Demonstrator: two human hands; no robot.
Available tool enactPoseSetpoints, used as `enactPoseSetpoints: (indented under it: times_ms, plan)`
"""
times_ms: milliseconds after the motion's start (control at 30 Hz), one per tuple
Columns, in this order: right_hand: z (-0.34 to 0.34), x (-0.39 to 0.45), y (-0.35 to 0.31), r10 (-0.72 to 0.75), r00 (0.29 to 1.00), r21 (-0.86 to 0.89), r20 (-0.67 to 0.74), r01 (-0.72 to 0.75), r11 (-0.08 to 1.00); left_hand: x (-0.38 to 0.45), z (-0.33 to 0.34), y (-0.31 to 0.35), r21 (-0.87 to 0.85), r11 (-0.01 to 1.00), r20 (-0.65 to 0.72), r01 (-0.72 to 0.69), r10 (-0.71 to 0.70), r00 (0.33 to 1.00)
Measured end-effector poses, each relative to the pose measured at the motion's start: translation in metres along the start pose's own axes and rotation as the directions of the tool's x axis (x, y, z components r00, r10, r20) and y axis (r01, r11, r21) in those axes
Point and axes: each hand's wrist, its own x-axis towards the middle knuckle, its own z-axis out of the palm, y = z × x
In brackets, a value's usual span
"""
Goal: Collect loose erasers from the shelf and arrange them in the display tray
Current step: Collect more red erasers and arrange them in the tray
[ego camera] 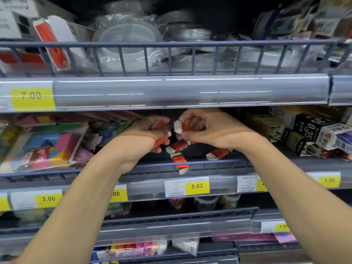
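Store shelving packed with stationery frames both hands at the middle shelf (190,164), mid-collection. Left hand (146,138) curls round a small bundle of red-sleeved erasers (162,140); right hand (211,130) pinches one more eraser (183,127) between thumb and fingertips, just beside the left. Below and between the hands, four or so loose erasers (179,145) lie scattered on the dark shelf, one (183,167) tipped against the near wire rail (219,162). To the left sit colourful eraser packs (43,147); to the right, lead-refill boxes (312,128). No display tray can be made out, so gathering looks roughly half done and arranging has not begun.
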Motion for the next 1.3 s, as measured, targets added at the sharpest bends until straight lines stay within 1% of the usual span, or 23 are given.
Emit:
enactPoseSetpoints:
  times_ms: [100,167,200,333,400,467,533,600,667,767,833,933,1000,1100,1133,1200,1233,1300]
  plan:
    - [0.011,0.001,-0.009,-0.046,0.998,0.078,-0.042,0.049,0.996,-0.004,0.001,0.003,-0.156,0.987,0.041,0.036,-0.030,0.999]
    - [0.016,0.001,-0.015,-0.067,0.997,0.066,-0.032,0.069,0.995,-0.007,0.002,0.005,-0.230,0.971,0.052,0.062,-0.051,0.997]
    - [0.017,0.002,-0.018,-0.074,0.997,0.059,-0.016,0.075,0.995,-0.008,0.002,0.006,-0.240,0.968,0.057,0.067,-0.055,0.997]
    - [0.025,0.004,-0.026,-0.134,0.991,0.062,-0.007,0.134,0.989,-0.010,0.000,0.005,-0.134,0.990,0.090,0.045,-0.034,0.995]
    - [0.028,0.006,-0.028,-0.166,0.986,0.094,0.005,0.164,0.982,-0.011,-0.003,0.004,-0.125,0.992,0.105,0.033,-0.020,0.994]
    - [0.029,0.006,-0.027,-0.165,0.986,0.116,0.012,0.162,0.980,-0.010,-0.008,0.003,-0.126,0.992,0.088,0.021,-0.010,0.996]
    - [0.023,0.006,-0.021,-0.128,0.992,0.113,0.016,0.125,0.986,-0.009,-0.012,0.002,-0.118,0.993,0.045,0.018,-0.013,0.999]
    - [0.016,0.008,-0.014,-0.068,0.998,0.022,0.011,0.067,0.997,-0.009,-0.016,0.000,-0.118,0.993,0.005,0.027,-0.027,1.000]
    - [0.012,0.013,-0.005,-0.023,0.999,-0.133,0.040,0.029,0.991,-0.009,-0.017,-0.001,-0.133,0.990,-0.031,0.039,-0.043,0.999]
    - [0.014,0.021,0.004,0.034,0.979,-0.359,0.200,0.041,0.932,-0.006,-0.017,-0.002,-0.183,0.981,-0.085,0.064,-0.081,0.993]
    - [0.018,0.023,0.006,0.072,0.962,-0.429,0.263,0.050,0.902,-0.003,-0.016,-0.001,-0.205,0.976,-0.118,0.076,-0.102,0.988]
    - [0.022,0.025,0.008,0.080,0.958,-0.434,0.275,0.050,0.899,-0.001,-0.015,-0.002,-0.189,0.980,-0.127,0.061,-0.086,0.988]
    - [0.022,0.025,0.008,0.067,0.965,-0.409,0.253,0.044,0.911,-0.001,-0.015,-0.003,-0.173,0.984,-0.139,0.041,-0.065,0.988]
    - [0.018,0.023,0.007,0.064,0.989,-0.303,0.137,-0.020,0.953,0.000,-0.015,-0.004,-0.178,0.984,-0.161,0.028,-0.057,0.985]
    - [0.017,0.022,0.005,0.075,0.993,-0.223,0.089,-0.054,0.973,0.001,-0.014,-0.004,-0.187,0.982,-0.162,0.029,-0.060,0.985]
    - [0.019,0.019,-0.001,0.125,0.992,0.024,0.021,-0.125,0.992,0.001,-0.014,-0.005,-0.207,0.978,-0.160,0.038,-0.072,0.985]
    - [0.020,0.017,-0.004,0.147,0.989,0.141,0.007,-0.147,0.979,0.001,-0.013,-0.005,-0.225,0.973,-0.160,0.039,-0.077,0.984]
    - [0.026,0.015,-0.012,0.152,0.988,0.304,0.002,-0.146,0.942,0.001,-0.011,-0.004,-0.277,0.960,-0.166,0.027,-0.075,0.983]
